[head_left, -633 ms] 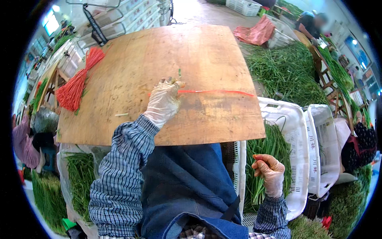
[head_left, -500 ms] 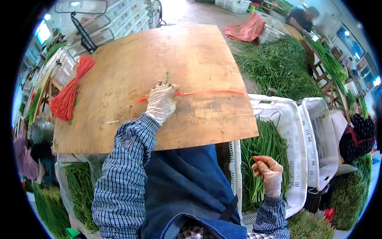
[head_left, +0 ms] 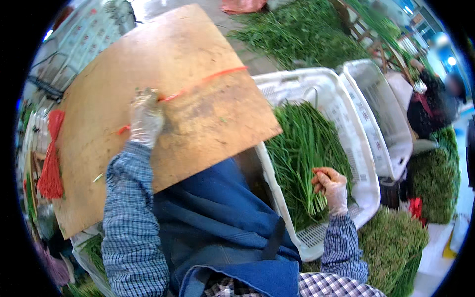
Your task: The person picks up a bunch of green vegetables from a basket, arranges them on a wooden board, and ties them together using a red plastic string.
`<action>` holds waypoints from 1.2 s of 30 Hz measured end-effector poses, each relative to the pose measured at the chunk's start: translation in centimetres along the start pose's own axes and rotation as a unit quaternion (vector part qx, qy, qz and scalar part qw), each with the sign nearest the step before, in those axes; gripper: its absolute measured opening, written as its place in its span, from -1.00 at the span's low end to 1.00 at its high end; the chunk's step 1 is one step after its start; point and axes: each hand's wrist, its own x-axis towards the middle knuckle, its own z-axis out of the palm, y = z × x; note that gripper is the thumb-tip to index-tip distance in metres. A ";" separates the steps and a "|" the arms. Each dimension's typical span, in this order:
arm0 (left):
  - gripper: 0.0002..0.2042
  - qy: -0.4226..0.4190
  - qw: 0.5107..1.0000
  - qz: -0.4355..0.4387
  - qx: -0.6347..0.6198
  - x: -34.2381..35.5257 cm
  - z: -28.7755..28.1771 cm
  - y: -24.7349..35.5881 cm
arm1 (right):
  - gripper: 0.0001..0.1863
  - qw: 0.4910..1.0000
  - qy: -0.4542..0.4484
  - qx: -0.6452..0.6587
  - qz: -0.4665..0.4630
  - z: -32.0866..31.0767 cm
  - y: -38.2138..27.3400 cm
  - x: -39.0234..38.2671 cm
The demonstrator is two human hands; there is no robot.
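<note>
On the wooden board [head_left: 208, 119], my gloved left hand [head_left: 147, 116] lies with its fingers bent and pressed together over a thin red plastic strip [head_left: 210, 78]. One end of the strip runs off to the right edge, and a short end shows left of the wrist. My right hand [head_left: 330, 187], in a thin glove, hovers above a white crate [head_left: 356, 119] of long green stalks [head_left: 307, 153]. Its fingers are curled into a pinch, and I see nothing between them. A bundle of red strips [head_left: 52, 158] hangs at the board's left edge.
More white crates [head_left: 376, 104] stand to the right. Heaps of greens lie on the floor [head_left: 297, 32] beyond the board and as a stack [head_left: 393, 247] at the lower right. Another person [head_left: 435, 101] sits at the far right. Stacked crates [head_left: 84, 44] stand at the back left.
The view has swung to the right, so the board sits further left and tilted. My left hand stays on the strip; my right hand stays over the crate of stalks.
</note>
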 end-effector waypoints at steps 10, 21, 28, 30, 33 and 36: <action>-0.73 0.044 0.998 0.030 -0.027 -1.3 -3.6 7.2 | -0.69 0.974 0.177 -0.118 0.071 -10.0 13.1 2.4; -0.76 -0.127 0.950 0.029 -0.285 -7.0 -5.2 18.2 | 0.19 0.832 0.121 -0.518 0.155 -3.1 21.3 2.8; -0.73 -0.155 0.937 0.046 -0.310 -7.2 -4.2 19.4 | 0.30 0.779 0.147 -0.579 0.193 0.5 24.2 2.9; -0.72 -0.166 0.934 0.046 -0.313 -7.3 -3.8 19.7 | 0.28 0.770 0.152 -0.588 0.195 0.1 25.3 3.2; -0.73 -0.169 0.929 0.047 -0.326 -7.3 -3.6 19.8 | 0.17 0.769 0.174 -0.588 0.178 -1.2 26.5 3.6; -0.74 -0.161 0.927 0.035 -0.337 -7.9 -3.4 19.7 | 0.10 0.784 0.140 -0.565 0.217 -3.8 25.8 5.4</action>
